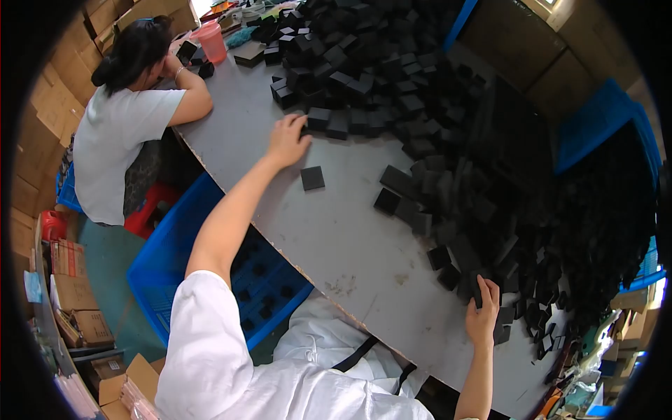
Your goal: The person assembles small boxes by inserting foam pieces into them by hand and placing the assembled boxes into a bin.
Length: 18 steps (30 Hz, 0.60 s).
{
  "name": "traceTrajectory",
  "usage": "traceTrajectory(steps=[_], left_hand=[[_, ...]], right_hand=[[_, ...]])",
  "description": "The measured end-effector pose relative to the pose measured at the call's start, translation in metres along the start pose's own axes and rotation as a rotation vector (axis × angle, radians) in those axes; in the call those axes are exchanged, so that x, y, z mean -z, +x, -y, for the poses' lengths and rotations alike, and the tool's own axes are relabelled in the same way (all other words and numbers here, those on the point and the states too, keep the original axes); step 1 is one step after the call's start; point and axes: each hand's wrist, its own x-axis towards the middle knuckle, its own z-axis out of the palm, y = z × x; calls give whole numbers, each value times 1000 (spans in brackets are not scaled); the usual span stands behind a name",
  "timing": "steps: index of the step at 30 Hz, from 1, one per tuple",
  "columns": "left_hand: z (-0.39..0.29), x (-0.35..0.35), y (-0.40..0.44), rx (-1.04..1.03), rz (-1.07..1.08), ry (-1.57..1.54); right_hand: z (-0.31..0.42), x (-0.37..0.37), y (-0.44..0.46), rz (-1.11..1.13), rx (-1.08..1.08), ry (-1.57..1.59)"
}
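Note:
My left hand (285, 143) reaches over the grey table to the near edge of a large heap of black blocks (364, 84). Its thumb and fingers close around a small dark block, mostly hidden by the fingers. A single flat black square piece (313, 178) lies alone on the tabletop just below that hand. Off to the right, my right hand (483, 311) grips a black block (478, 295) by the lower end of the heap. Loose blocks lie close around its fingers.
Below the edge of the grey table (308, 231) stands a blue crate (164, 262) with dark pieces inside. A person (119, 140) in a light shirt sits at the left, near a pink cup (210, 42). Another blue crate (609, 119) stands beyond the heap. Cardboard boxes (77, 297) line the left.

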Motion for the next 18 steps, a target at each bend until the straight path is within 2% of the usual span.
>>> traceTrajectory(steps=[2, 3, 5, 7, 9, 10, 13, 15, 17, 18], left_hand=[[-44, -15, -11, -61, -47, -55], [-66, -13, -11, -52, 30, -67], [-96, 4, -13, -50, 105, -88], [-124, 28, -16, 10, -26, -226], [-164, 62, -43, -110, -109, -477], [-185, 75, -63, -205, -19, -536], [-235, 76, -144, -515, 370, -616], [-251, 57, -193, -608, 605, -600], [-271, 60, -196, -641, 589, -587], [-279, 65, -192, -456, 437, -736]], right_hand=[[4, 4, 3, -82, 19, -18], [3, 7, 4, -82, 18, -27], [-2, 11, 5, -432, -19, -81], [-6, 15, 2, -526, -11, -120], [9, 13, -8, -472, -294, 505], [21, 13, -12, -411, -361, 651], [46, 6, -18, -128, -457, 820], [54, -8, -21, -33, -442, 979], [52, -17, -22, 20, -430, 1107], [56, -17, -21, 24, -444, 1112]])
